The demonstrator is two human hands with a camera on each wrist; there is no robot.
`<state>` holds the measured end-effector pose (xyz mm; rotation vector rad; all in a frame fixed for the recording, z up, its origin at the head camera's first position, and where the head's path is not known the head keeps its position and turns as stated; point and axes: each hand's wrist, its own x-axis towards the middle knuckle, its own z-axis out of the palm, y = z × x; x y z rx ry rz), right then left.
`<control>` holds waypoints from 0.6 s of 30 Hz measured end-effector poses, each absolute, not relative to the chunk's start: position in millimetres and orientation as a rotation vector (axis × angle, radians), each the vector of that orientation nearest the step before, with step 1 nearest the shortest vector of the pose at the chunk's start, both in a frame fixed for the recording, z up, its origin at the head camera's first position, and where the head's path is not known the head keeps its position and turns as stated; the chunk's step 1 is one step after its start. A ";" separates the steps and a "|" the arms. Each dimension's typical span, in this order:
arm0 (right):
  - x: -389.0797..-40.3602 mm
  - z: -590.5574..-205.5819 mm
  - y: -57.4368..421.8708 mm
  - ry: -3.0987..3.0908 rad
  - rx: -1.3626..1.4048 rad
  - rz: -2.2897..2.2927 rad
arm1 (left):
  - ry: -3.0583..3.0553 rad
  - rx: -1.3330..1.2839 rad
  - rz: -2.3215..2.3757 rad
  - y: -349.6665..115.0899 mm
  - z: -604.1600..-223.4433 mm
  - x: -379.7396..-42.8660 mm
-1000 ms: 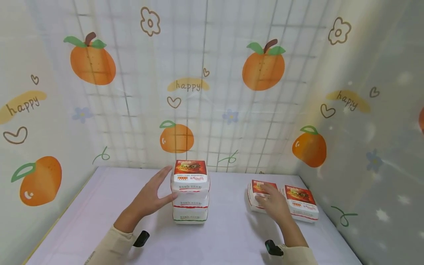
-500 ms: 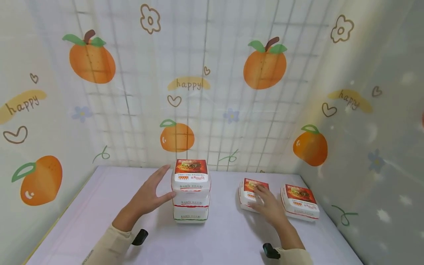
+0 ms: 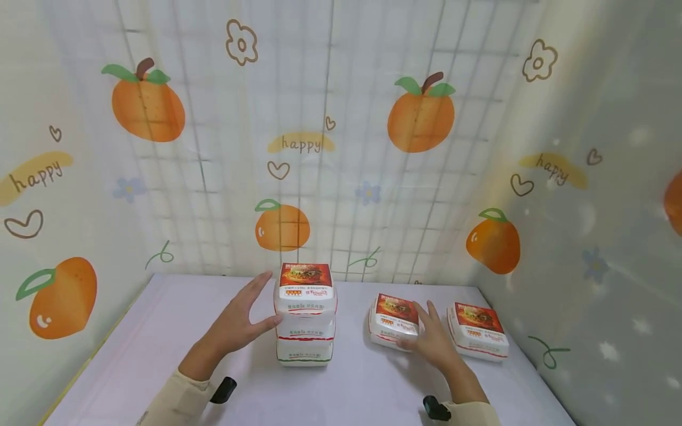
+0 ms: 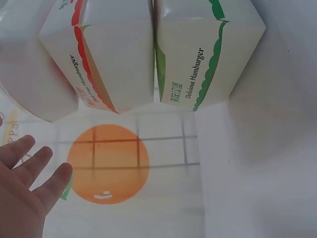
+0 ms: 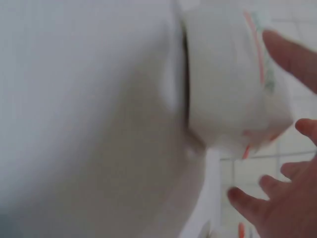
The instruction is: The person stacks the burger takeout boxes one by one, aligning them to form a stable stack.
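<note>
Three white hamburger boxes stand stacked, the top box (image 3: 306, 290) showing a red burger picture. Under it are a red-trimmed middle box (image 4: 106, 54) and a green-trimmed bottom box (image 4: 203, 54). My left hand (image 3: 234, 322) is at the stack's left side, thumb and fingers extended and spread; whether it touches is hard to tell. To the right, a single hamburger box (image 3: 393, 322) sits slightly turned on the table. My right hand (image 3: 434, 340) is at that box's right side, fingers spread, thumb near its front edge. Contact there is unclear in the blurred right wrist view.
Another hamburger box (image 3: 478, 331) lies farther right, near the table's right edge. A fruit-printed curtain (image 3: 351, 148) hangs behind the pale table (image 3: 341, 396) and along both sides.
The single box has slid left, away from the rightmost box and closer to the stack. My right hand has shifted from over its top to its right side. The left hand stays almost still.
</note>
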<state>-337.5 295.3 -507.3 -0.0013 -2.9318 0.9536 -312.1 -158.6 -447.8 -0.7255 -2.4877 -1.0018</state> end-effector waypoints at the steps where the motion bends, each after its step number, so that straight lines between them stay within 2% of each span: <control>1: -339.4 -509.4 298.4 -2.954 0.006 0.938 | -2.485 -0.723 -1.002 -158.3 -448.1 -311.7; 18: -359.8 -525.6 313.4 -3.052 0.207 1.023 | -2.535 -0.727 -0.986 -151.3 -438.4 -312.7</control>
